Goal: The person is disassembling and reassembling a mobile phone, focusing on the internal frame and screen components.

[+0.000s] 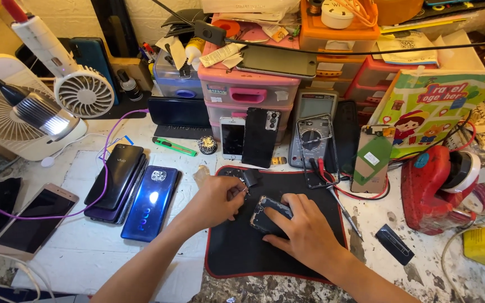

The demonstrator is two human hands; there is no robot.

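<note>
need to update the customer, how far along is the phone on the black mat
Done: the opened phone lies on the black mat with its insides showing, and a clear frame-like piece leans by the multimeter. In hand: the right hand steadies the phone while the left hand holds a small tool at its top edge; the tip is too small to make out. Left: the phone is not closed up.

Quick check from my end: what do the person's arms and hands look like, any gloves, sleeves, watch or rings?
Both arms are bare as far up as the head view shows: no sleeves. The left hand and the right hand wear no gloves. No watch, strap or bracelet shows on either wrist, and no ring is visible on the fingers that show.
</note>
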